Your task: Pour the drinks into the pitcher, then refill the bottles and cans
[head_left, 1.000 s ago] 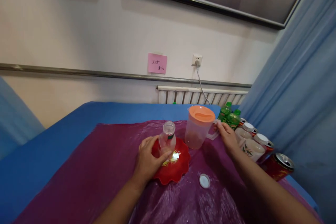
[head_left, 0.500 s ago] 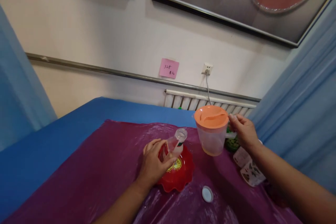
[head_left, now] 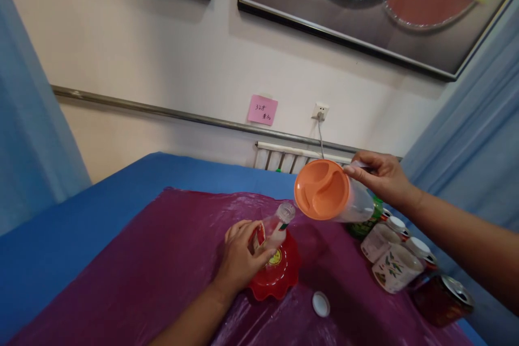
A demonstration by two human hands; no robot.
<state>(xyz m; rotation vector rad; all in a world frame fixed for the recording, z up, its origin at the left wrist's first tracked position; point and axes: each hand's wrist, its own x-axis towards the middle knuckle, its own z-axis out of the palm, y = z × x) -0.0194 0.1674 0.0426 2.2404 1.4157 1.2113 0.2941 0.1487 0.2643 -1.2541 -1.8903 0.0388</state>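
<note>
A clear bottle (head_left: 277, 230) with its mouth uncapped is held in my left hand (head_left: 242, 254), tilted a little to the right. Beneath it lies a red scalloped plate (head_left: 279, 281) with a yellow print. My right hand (head_left: 383, 178) grips the handle of a translucent pitcher (head_left: 359, 205) with an orange lid (head_left: 322, 189). The pitcher is tipped far to the left, its lid facing me and its rim close beside the bottle's mouth. No stream of liquid can be made out between them. A white cap (head_left: 321, 304) lies on the purple sheet (head_left: 162, 270).
On the right stand white-capped bottles, a printed white cup (head_left: 395, 270), a dark red can (head_left: 441, 300) and a green container (head_left: 367, 224). Behind the blue table cover (head_left: 194, 170) are a radiator (head_left: 284, 159) and a plugged-in socket (head_left: 320, 111). Blue curtains (head_left: 478, 135) hang at both sides.
My right hand has tipped the pitcher from nearly upright to leaning left, bringing its rim near the bottle. The left hand still holds the bottle in about the same place.
</note>
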